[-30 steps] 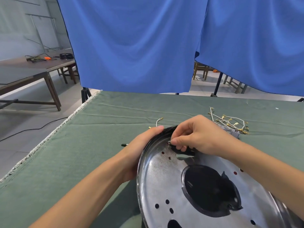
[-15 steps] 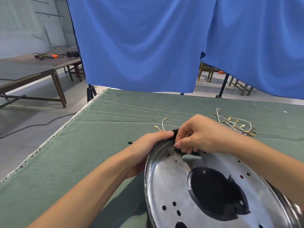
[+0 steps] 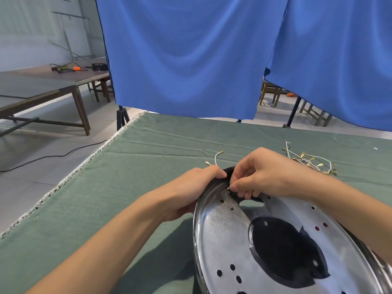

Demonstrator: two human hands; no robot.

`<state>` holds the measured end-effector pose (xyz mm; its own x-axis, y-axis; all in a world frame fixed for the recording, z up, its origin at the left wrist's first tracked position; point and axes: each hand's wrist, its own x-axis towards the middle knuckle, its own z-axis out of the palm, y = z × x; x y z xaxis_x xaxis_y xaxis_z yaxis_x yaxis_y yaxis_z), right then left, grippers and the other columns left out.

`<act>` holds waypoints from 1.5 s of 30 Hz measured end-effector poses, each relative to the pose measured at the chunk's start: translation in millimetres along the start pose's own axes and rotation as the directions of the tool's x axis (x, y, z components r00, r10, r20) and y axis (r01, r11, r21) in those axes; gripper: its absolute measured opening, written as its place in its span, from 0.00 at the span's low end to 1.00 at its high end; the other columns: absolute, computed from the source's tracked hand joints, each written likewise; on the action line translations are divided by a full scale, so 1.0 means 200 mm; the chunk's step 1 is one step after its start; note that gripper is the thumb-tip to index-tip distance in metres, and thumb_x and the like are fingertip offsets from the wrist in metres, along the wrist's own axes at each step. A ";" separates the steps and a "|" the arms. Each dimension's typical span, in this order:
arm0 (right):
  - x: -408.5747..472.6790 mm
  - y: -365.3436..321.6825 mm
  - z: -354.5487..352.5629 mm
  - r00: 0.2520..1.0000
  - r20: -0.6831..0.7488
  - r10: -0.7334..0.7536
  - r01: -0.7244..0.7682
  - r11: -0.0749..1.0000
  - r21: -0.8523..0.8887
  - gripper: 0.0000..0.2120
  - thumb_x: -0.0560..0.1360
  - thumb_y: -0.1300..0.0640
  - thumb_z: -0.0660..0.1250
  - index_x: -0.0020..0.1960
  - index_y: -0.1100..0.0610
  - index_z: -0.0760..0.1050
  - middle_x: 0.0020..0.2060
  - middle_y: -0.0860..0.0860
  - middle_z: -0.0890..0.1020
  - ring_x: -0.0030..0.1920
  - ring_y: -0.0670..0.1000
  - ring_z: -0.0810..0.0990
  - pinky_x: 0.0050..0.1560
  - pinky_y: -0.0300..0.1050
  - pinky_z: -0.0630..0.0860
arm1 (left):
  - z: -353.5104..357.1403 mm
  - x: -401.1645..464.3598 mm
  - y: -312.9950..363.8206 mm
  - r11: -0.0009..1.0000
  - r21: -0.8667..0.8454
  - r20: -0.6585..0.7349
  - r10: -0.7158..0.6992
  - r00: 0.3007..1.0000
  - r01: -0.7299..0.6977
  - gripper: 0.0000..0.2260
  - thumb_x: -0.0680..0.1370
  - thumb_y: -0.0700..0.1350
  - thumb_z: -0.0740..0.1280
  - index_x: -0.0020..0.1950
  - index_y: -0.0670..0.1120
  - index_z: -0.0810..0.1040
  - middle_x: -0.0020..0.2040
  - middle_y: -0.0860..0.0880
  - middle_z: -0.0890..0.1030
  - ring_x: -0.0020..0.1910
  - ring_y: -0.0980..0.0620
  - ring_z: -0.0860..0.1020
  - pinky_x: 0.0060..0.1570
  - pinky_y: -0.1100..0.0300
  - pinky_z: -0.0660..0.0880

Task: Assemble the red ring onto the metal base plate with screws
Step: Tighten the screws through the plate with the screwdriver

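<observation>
The metal base plate [image 3: 282, 247] stands tilted on the green-covered table [image 3: 131, 187], its far rim raised and its shiny face turned toward the viewer, filling the near right of the scene. The left hand [image 3: 191, 192] grips the plate's far-left rim, fingers curled over the edge to steady it. The right hand [image 3: 258, 175] reaches in from the right and pinches a small screw [image 3: 228, 188] between thumb and fingertip, just beside the left hand's fingertips. The screw's visible tip points left and slightly down, so its long axis seems to run at a slant toward the plate's face, near a cluster of small holes [image 3: 226, 203] just below it. That gap between screw tip and hole looks like the relation the coming move depends on: the right hand is the one placed to bring the tip down into a hole, while the left hand holds the plate at its angle. The red ring is not clearly visible; only a dark part shows behind the plate's rim and through its large central opening, with a hint of red through two small holes at right. A loose bundle of wires with brass terminals [image 3: 309, 162] lies far right on the table, and a single short wire [image 3: 216, 159] lies just beyond the hands.
</observation>
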<state>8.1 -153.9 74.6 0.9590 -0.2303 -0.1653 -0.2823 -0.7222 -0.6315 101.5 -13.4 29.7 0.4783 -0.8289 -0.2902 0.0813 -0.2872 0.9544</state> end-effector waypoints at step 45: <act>0.03 0.10 0.05 0.997 0.022 -0.078 0.077 0.997 0.010 0.05 0.73 0.57 0.70 0.39 0.53 0.78 0.25 0.44 0.80 0.24 0.39 0.76 0.28 0.32 0.71 | -0.02 0.02 0.01 0.969 0.245 -0.033 0.037 0.999 -0.027 0.18 0.77 0.40 0.59 0.26 0.47 0.69 0.21 0.53 0.71 0.20 0.58 0.69 0.22 0.72 0.64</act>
<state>8.2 -162.5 53.1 0.9783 -0.1592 -0.1322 -0.2068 -0.7311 -0.6501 106.0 -14.7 30.6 0.5098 -0.8224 -0.2525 -0.1484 -0.3732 0.9158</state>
